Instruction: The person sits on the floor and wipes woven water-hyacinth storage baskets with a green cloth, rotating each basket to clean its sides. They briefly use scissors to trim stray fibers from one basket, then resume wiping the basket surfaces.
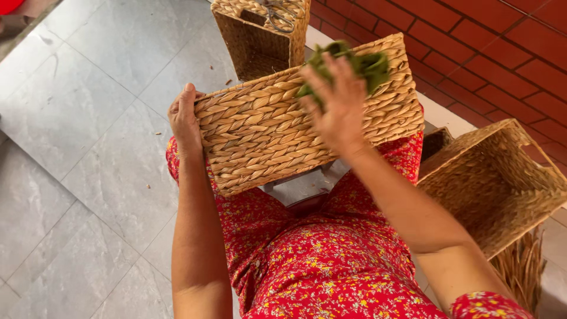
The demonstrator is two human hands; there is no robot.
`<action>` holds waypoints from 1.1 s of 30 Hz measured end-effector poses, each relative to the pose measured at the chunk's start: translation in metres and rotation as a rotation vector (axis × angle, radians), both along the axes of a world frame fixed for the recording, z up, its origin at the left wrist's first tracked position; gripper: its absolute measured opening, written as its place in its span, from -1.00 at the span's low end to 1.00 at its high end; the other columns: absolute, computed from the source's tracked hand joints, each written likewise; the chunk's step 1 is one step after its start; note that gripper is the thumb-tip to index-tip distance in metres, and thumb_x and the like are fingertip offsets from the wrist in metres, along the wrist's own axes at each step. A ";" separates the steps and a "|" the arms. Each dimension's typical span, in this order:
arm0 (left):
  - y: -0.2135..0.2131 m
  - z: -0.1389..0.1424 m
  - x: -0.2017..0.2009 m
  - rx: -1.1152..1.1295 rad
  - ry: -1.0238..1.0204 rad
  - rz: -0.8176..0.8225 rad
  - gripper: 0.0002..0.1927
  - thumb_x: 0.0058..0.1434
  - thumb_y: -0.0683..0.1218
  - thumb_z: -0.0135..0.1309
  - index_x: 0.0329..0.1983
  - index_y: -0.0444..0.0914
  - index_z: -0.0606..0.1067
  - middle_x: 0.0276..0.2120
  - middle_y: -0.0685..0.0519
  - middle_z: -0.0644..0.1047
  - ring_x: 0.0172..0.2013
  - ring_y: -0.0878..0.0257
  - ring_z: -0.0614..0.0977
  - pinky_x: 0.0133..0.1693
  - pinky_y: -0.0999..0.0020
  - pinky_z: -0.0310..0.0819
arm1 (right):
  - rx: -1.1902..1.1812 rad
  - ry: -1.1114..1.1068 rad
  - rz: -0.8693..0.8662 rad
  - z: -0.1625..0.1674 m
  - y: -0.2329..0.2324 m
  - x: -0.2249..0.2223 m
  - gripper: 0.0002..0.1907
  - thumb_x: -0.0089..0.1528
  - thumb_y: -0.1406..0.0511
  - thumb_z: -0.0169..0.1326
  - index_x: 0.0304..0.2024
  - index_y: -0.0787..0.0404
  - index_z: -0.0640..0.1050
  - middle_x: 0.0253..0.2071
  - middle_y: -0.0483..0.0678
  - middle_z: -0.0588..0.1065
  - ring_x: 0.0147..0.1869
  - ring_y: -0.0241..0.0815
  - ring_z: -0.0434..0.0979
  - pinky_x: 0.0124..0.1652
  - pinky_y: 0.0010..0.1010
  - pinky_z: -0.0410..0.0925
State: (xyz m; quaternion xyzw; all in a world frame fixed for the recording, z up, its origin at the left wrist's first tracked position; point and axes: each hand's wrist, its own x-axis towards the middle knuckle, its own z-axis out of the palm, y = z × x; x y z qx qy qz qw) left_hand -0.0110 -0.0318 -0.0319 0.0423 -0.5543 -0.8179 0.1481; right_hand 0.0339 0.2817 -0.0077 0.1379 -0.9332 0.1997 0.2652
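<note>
1. The grey tiled floor (88, 147) fills the left of the view, and a red brick wall (502, 53) runs along the upper right.
2. A person in a red flowered dress (319, 260) sits with a woven basket (266, 130) tilted over the lap, one flat side facing the camera.
3. A second woven basket (502, 183) lies tipped on its side at the right, its open mouth showing, just beside the person's right arm.
4. A third, taller basket (260, 35) stands on the floor beyond the first, with metal scissors (277, 15) resting on its rim.
5. The left hand (184, 121) grips the left edge of the basket on the lap, fingers curled around it.
6. The right hand (339, 106) presses a crumpled green cloth (366, 62) against that basket's upper side, fingers closed on the cloth.
7. A bundle of dry straw (522, 266) stands at the lower right.
</note>
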 end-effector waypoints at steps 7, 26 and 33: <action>-0.002 0.005 0.002 -0.084 -0.020 -0.009 -0.64 0.40 0.06 0.13 -0.40 -0.29 0.56 -0.46 0.13 0.54 -0.42 0.42 0.49 -0.31 0.47 0.39 | 0.080 0.011 0.384 0.039 -0.115 0.034 -0.52 0.36 -0.02 0.06 0.31 -0.18 0.38 0.47 -0.15 0.25 0.53 -0.06 0.21 0.39 0.08 0.12; 0.002 -0.004 0.003 -0.098 0.026 -0.005 -0.59 0.43 0.07 0.13 -0.45 -0.28 0.51 -0.50 0.18 0.45 -0.43 0.44 0.39 -0.32 0.46 0.31 | -0.144 0.081 -0.223 0.000 0.151 0.020 -0.80 0.49 0.24 0.05 0.14 0.07 0.56 0.13 0.02 0.52 0.16 -0.05 0.44 0.16 -0.14 0.39; -0.006 -0.011 0.000 -0.097 0.007 0.005 -0.61 0.41 0.07 0.15 -0.44 -0.29 0.52 -0.49 0.16 0.47 -0.42 0.42 0.42 -0.30 0.46 0.33 | -0.231 0.054 0.086 -0.003 0.009 0.065 -0.83 0.44 0.26 0.06 0.07 0.01 0.56 -0.01 -0.03 0.58 0.15 -0.05 0.54 0.16 -0.07 0.39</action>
